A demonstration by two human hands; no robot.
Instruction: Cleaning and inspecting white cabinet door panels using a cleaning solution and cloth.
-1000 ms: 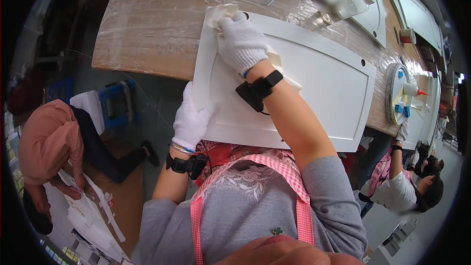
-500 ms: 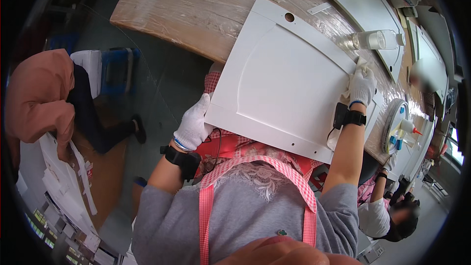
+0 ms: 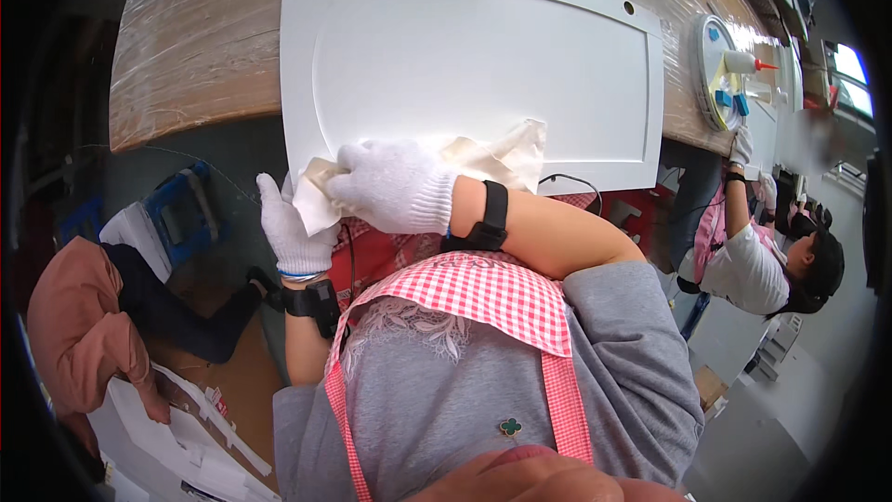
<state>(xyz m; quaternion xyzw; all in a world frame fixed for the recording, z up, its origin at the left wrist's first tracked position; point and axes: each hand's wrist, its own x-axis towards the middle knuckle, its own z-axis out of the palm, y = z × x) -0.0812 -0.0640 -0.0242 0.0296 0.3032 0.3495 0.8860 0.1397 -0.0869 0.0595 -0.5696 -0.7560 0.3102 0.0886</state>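
Observation:
A white panel (image 3: pixel 483 65) with a recessed middle lies partly on the table and juts over its near edge toward me. My right hand (image 3: pixel 395 188), in a white knit glove, crosses to the panel's near left corner. It is closed on a cream cloth (image 3: pixel 502 156), which spreads over the near edge to the right; another fold sticks out by the fingertips. At that same corner is my gloved left hand (image 3: pixel 299 234), thumb up beside the panel's edge. It appears to grip the panel; its other fingers are partly hidden by the cloth.
Clear film covers the wooden table (image 3: pixel 195 65). At the right stands a round white lid or tray (image 3: pixel 710 74) with blue pieces and a red-tipped bottle (image 3: pixel 741 62). One co-worker (image 3: pixel 753 260) is at the right; another person (image 3: pixel 88 316) bends over white pieces at the left.
The panel has turned and now lies squarer to me. My right hand has swept with the cloth from the panel's right side to its near left corner. My left hand stays near a left corner.

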